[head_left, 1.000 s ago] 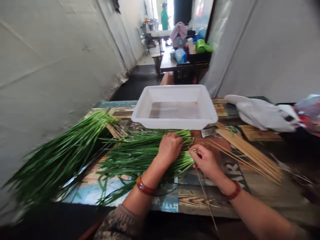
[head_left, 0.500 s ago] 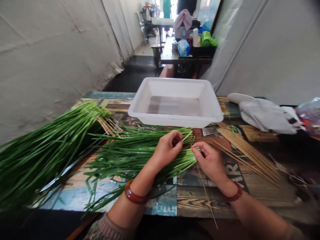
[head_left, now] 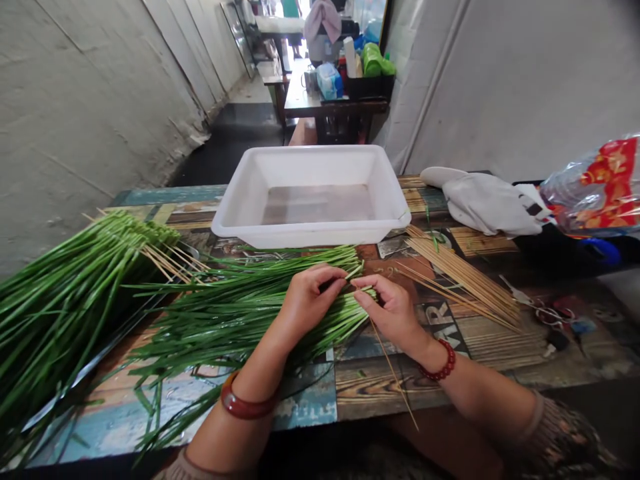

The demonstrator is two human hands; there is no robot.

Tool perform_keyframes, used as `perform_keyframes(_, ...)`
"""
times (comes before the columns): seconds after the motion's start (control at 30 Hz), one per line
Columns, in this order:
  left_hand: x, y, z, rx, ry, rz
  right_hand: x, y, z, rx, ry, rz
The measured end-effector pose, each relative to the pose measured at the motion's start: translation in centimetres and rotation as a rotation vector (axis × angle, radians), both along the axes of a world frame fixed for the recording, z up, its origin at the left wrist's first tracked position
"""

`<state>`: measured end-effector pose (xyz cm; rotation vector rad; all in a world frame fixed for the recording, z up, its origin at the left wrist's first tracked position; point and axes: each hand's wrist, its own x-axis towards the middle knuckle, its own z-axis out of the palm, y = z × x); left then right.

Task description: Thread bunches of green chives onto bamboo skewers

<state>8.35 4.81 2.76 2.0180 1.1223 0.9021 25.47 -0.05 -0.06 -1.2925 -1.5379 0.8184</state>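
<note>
Right grip [head_left: 393,312] pinches a stick [head_left: 395,374] near one end; left grip [head_left: 309,303], bunched over the greens [head_left: 240,313] a second ago, now seems to pinch a stalk [head_left: 355,270] beside it, bringing stalk and stick close. Loose greens lie beneath the left grip.

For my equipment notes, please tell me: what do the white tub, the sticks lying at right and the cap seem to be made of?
White tub: probably plastic, smooth with a slight sheen; the rounded rim looks moulded.
Sticks: likely bamboo or other wood, seemingly unpainted, by their pale tan colour.
Cap: apparently cloth, matt, from its soft creases.
</note>
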Motion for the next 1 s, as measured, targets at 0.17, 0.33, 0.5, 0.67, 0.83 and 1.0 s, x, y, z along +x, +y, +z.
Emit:
perform_keyframes(0.17,0.17,-0.01,-0.33,0.069,0.026,0.022,0.05,0.10,0.27,0.021,0.005,0.010)
perform_keyframes(0.33,0.26,-0.07,-0.26,0.112,-0.004,0.007,0.15,0.22,-0.04,0.034,0.035,0.031)
perform_keyframes(0.5,0.27,-0.08,-0.49,0.116,0.000,0.008,0.19,0.20,-0.18,0.049,0.037,0.025)
perform_keyframes(0.67,0.19,-0.11,-0.68,0.126,0.007,-0.003,0.15,0.27,-0.24,0.040,0.030,0.021)
perform_keyframes(0.83,0.10,-0.19,-0.74,0.164,0.042,-0.008,0.15,0.32,-0.30,0.036,0.023,0.016)
perform_keyframes(1.0,0.12,-0.18,-0.81,0.259,0.117,-0.011,0.18,0.35,-0.43,0.033,0.019,0.017)
